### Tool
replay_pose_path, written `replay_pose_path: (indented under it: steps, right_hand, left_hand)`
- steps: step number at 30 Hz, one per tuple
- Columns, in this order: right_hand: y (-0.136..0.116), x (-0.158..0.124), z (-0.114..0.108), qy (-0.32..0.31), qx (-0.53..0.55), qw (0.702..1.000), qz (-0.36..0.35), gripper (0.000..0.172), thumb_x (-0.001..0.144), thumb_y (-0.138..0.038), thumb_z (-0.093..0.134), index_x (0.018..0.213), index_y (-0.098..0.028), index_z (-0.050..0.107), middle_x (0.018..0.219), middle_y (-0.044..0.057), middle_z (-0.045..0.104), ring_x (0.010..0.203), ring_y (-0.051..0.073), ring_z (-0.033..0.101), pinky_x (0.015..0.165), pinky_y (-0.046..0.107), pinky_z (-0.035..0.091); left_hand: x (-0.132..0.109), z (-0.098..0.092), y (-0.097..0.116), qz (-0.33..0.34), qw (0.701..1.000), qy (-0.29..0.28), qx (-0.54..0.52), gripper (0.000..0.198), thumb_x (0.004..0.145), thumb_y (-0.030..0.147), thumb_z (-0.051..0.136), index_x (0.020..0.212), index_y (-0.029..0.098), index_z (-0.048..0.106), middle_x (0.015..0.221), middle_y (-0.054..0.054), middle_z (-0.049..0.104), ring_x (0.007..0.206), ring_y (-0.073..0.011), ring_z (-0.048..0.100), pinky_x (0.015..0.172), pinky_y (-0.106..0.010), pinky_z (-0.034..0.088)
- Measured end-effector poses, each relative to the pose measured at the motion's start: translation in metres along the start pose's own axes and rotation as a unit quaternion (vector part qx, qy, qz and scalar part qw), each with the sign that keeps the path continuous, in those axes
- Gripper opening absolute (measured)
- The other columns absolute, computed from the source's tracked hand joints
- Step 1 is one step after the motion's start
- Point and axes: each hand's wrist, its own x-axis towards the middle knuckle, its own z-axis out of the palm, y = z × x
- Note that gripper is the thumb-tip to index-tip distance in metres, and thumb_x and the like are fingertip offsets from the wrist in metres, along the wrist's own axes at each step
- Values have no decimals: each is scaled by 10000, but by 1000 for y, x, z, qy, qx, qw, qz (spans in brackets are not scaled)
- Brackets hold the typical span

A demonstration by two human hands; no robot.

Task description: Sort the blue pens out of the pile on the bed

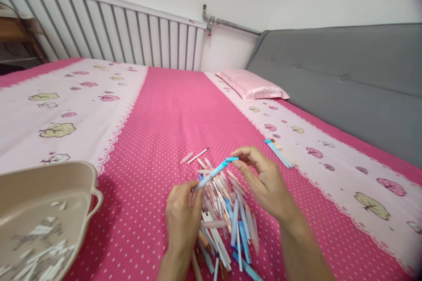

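Observation:
Between my hands, above a heap of pen parts, is a light-blue pen (211, 174) held at a slant. My left hand (183, 213) grips its lower, paler end between thumb and fingers. At its upper end, my right hand (259, 175) pinches a small bright-blue piece (233, 159) that sits at an angle to the barrel; whether the two are joined I cannot tell. Beneath lies the loose heap of pen parts (227, 210), with pink, blue and orange barrels and thin white refills. A refill (198, 156) and a pink piece (187, 158) lie just beyond it.
At the left stands a beige basin (94, 184) with small white pieces inside. Several pens (280, 153) lie side by side to the right. A pink pillow (252, 85) rests against the grey headboard (329, 66), and a radiator (108, 26) lines the wall behind the bed.

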Motion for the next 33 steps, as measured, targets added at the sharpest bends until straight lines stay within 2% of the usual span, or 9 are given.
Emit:
replay_pose_path:
  steps: [8,13,17,21,24,27,29,31,33]
  right_hand:
    - [-3,2,-5,14,-52,998,-17,215,882,-313,471,998,-214,623,931,47,651,865,174,603,759,311,486]
    - [-5,1,-9,16,-111,992,-56,213,884,-285,471,993,-230,645,925,45,652,861,172,600,758,307,484]
    - [-4,0,-9,4,-139,988,-64,225,889,-273,463,1008,-235,650,924,47,649,863,174,598,753,301,481]
    - [-2,0,-6,-8,-143,988,-62,244,891,-275,464,1066,-247,631,956,41,641,887,167,590,781,298,473]
    - [-2,0,-3,-16,-136,989,-51,322,880,-301,483,1194,-265,546,968,40,632,880,170,586,780,312,476]
    - [-3,-2,0,-20,-126,992,-22,510,848,-342,527,1330,-265,379,974,50,626,866,187,587,769,340,484]
    - [-3,-2,2,-33,-116,993,-5,579,822,-354,560,1347,-263,334,1001,53,622,889,190,582,789,348,479]
    - [-2,-1,5,-54,-104,993,7,552,805,-340,581,1310,-258,373,1025,56,617,915,189,578,811,351,469]
    - [3,0,11,-81,-90,993,15,447,790,-301,594,1212,-238,461,1022,60,618,920,188,579,812,348,463]
  left_hand:
    - [0,-1,2,11,1000,5,7,168,795,344,525,820,215,630,757,-22,627,738,-181,576,662,-288,443]
    - [0,0,1,24,1000,12,15,153,794,329,530,817,215,629,751,-19,629,733,-177,577,663,-285,445]
    - [0,-1,2,37,999,16,14,154,794,331,533,812,215,632,740,-17,629,724,-172,579,663,-282,448]
    - [1,-1,3,35,999,19,8,160,794,336,538,811,210,635,733,-17,628,716,-169,578,653,-279,448]
    - [1,-1,3,35,999,13,-9,171,790,347,544,812,208,642,741,-21,635,720,-169,584,659,-280,455]
    - [0,-1,5,6,999,-2,-42,209,789,380,544,826,206,653,764,-31,650,720,-171,602,661,-283,469]
    - [-1,-1,6,-33,997,-5,-71,236,786,403,548,846,202,656,790,-38,665,732,-176,618,667,-285,480]
    - [-1,0,7,-68,992,-6,-104,261,783,414,552,880,195,654,827,-49,679,763,-185,633,689,-291,491]
    - [-1,0,8,-89,987,-8,-133,284,784,419,552,916,186,647,864,-64,687,794,-194,642,719,-301,498]
